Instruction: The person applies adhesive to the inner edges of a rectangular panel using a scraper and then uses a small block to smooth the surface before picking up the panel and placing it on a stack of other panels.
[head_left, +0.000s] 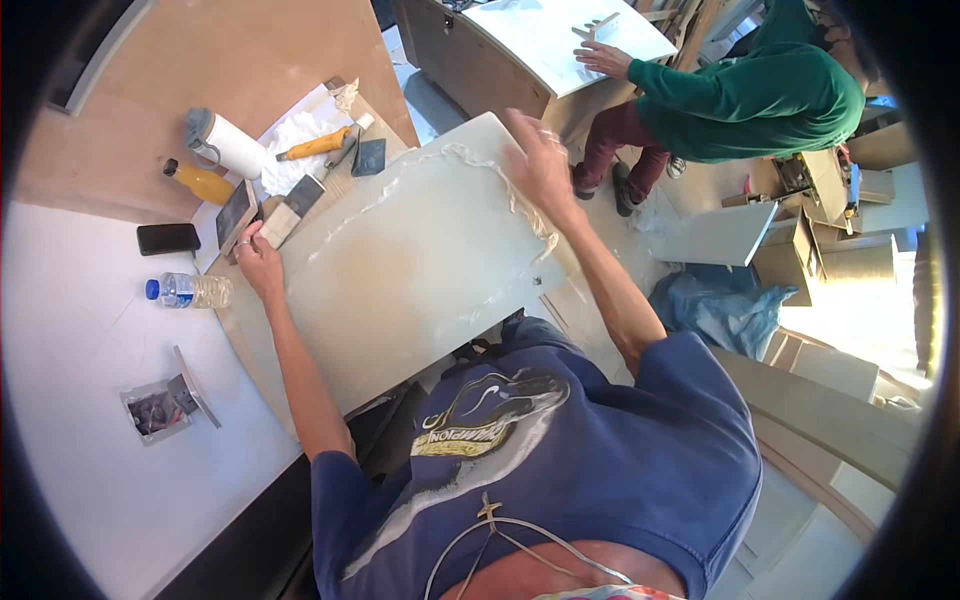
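Note:
A pale, flat board [400,270] with a tan patch lies in front of me. A ragged whitish line of residue [530,215] runs along its far and right edges. My left hand [262,265] is at the board's left side, fingers closed on the near end of a dark-faced block [237,215]. Beside that block lies a second block [290,212], part dark and part light wood. My right hand [540,170] is over the board's far right edge, next to the residue; motion blurs its fingers, and I see nothing held in it.
Behind the blocks are an orange-handled tool [315,145], crumpled white paper [290,132], a white flask [235,145] and a yellow bottle [195,182]. A phone [168,238] and water bottle [190,290] lie left. A person in green [750,95] works at another panel [560,40].

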